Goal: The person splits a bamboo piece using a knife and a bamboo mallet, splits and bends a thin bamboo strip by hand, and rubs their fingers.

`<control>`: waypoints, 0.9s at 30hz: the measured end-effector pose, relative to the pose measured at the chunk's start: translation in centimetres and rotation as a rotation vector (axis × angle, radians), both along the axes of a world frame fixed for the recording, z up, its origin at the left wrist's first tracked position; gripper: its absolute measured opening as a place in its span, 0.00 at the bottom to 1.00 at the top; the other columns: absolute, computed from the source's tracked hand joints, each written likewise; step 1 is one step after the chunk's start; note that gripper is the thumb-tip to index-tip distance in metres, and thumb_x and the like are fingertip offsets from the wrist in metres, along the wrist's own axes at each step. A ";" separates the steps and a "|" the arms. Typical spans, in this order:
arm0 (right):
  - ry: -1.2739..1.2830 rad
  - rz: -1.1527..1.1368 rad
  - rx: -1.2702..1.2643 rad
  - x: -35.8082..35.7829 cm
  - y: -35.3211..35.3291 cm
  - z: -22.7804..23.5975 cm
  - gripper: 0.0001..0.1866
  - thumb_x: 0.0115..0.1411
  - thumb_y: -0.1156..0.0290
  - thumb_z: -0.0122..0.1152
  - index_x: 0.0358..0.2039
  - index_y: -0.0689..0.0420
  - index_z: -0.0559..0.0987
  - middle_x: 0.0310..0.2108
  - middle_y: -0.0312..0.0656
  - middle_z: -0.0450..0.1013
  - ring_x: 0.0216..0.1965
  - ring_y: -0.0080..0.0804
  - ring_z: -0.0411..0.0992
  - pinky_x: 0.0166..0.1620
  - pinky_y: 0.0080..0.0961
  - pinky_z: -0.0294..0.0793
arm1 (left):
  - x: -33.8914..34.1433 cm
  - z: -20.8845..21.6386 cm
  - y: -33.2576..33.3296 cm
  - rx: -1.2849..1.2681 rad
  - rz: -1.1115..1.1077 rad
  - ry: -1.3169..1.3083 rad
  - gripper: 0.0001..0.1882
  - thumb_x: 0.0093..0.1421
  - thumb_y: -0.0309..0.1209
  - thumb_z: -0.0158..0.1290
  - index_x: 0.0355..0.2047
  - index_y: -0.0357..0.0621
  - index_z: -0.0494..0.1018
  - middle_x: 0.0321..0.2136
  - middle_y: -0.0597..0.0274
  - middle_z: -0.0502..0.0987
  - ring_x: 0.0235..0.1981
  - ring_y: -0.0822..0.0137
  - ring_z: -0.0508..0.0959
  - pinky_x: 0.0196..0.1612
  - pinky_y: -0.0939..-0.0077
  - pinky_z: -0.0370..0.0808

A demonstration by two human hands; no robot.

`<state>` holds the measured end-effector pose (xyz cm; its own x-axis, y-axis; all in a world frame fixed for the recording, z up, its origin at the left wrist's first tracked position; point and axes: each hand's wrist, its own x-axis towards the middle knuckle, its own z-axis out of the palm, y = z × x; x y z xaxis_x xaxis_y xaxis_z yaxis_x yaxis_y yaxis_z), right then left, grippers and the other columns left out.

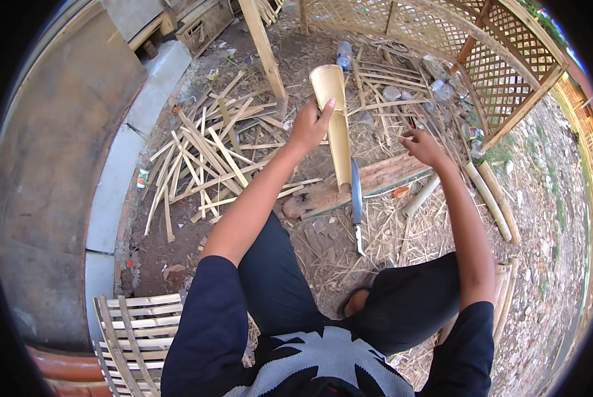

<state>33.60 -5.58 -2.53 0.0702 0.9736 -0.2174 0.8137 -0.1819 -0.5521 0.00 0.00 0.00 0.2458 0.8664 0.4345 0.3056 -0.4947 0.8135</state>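
Observation:
My left hand [310, 123] grips a split half of a pale bamboo tube [336, 126] near its upper end. The tube stands upright, its lower end resting on a wooden plank [382, 177] on the ground. My right hand [423, 147] hovers to the right of the tube above the plank, fingers loosely curled and holding nothing. A long knife [357, 202] with a grey blade lies across the plank's near edge, just below the tube and between my hands.
A heap of split bamboo strips [207, 159] lies at left beside a concrete kerb [121, 178]. Bamboo poles [494, 198] lie at right. A lattice frame [501, 73] stands behind, with plastic bottles [344, 54] near it. A slatted bamboo piece [134, 331] sits at lower left.

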 end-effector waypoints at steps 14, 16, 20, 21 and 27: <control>-0.099 -0.512 -0.242 -14.9 -20.5 -28.5 0.33 0.51 0.49 0.70 0.47 0.64 0.77 0.48 0.57 0.77 0.50 0.54 0.76 0.54 0.46 0.73 | -1.2 0.5 0.4 0.059 -0.024 -0.116 0.18 0.66 0.38 0.51 0.46 0.34 0.74 0.36 0.42 0.81 0.40 0.45 0.81 0.45 0.58 0.75; -0.092 -0.390 -0.362 -15.6 -20.9 -27.6 0.29 0.52 0.53 0.70 0.44 0.65 0.77 0.48 0.58 0.76 0.50 0.55 0.75 0.53 0.47 0.74 | -1.6 0.5 0.5 0.066 -0.017 -0.096 0.18 0.66 0.38 0.50 0.45 0.33 0.74 0.36 0.42 0.81 0.40 0.44 0.81 0.44 0.58 0.75; -0.054 -0.399 -0.360 -15.9 -19.9 -26.6 0.29 0.51 0.54 0.69 0.44 0.65 0.77 0.47 0.62 0.76 0.50 0.55 0.76 0.53 0.45 0.74 | -1.9 0.5 0.3 0.081 0.032 -0.062 0.17 0.66 0.37 0.50 0.44 0.33 0.74 0.35 0.40 0.81 0.40 0.41 0.80 0.44 0.55 0.75; -0.011 -0.402 -0.321 -16.0 -19.5 -26.8 0.28 0.52 0.56 0.66 0.45 0.65 0.77 0.47 0.60 0.76 0.50 0.56 0.76 0.54 0.44 0.74 | -1.8 0.6 0.3 0.085 0.045 -0.026 0.17 0.65 0.37 0.50 0.45 0.33 0.74 0.35 0.40 0.80 0.40 0.40 0.80 0.44 0.54 0.75; 0.101 -0.115 -0.502 -13.7 -14.3 -27.4 0.30 0.54 0.54 0.58 0.48 0.67 0.76 0.43 0.60 0.78 0.45 0.55 0.78 0.47 0.43 0.76 | -0.5 1.5 0.0 0.281 0.251 -0.054 0.20 0.64 0.35 0.49 0.51 0.35 0.68 0.34 0.38 0.80 0.40 0.38 0.79 0.44 0.48 0.74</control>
